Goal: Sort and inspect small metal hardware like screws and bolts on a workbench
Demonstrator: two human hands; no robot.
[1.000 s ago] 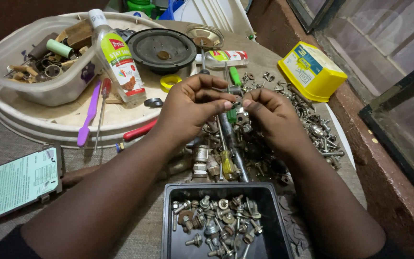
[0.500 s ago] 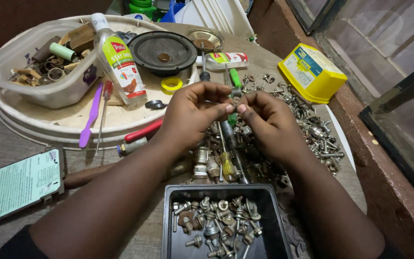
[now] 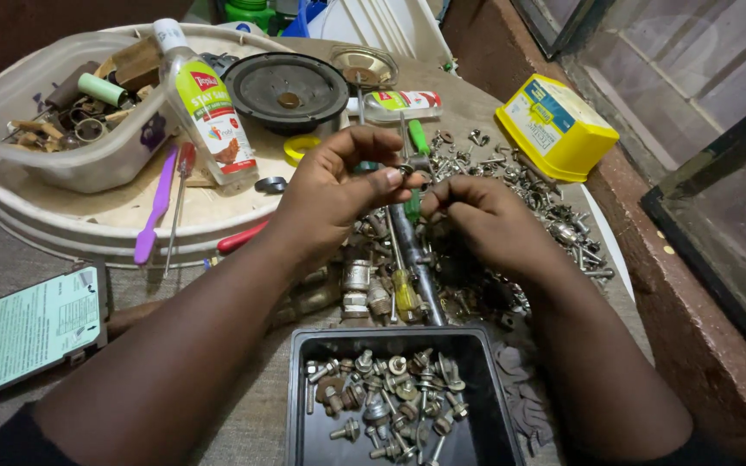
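Note:
My left hand (image 3: 338, 185) and my right hand (image 3: 481, 220) meet over a heap of loose screws and nuts (image 3: 528, 194) on the table. Between the fingertips of both hands sits a small metal bolt with a nut (image 3: 410, 168); the thumb and fingers of each hand pinch it. Under the hands lie screwdrivers, one with a green handle (image 3: 417, 138) and one with a yellow handle (image 3: 407, 298). A black plastic tray (image 3: 485, 380) holding several sorted screws and bolts stands in front of me, below the hands.
A round white tray (image 3: 71, 229) at the left bears a clear tub of odds and ends (image 3: 36, 155), a plastic bottle (image 3: 205, 108), a black speaker (image 3: 287, 86), a purple tool (image 3: 155, 207). A yellow box (image 3: 554, 125) sits right. A phone (image 3: 23, 332) lies at the left.
The view has shifted slightly. Both hands stay together on the small bolt, the fingers turning a little; nothing was picked up or put down.

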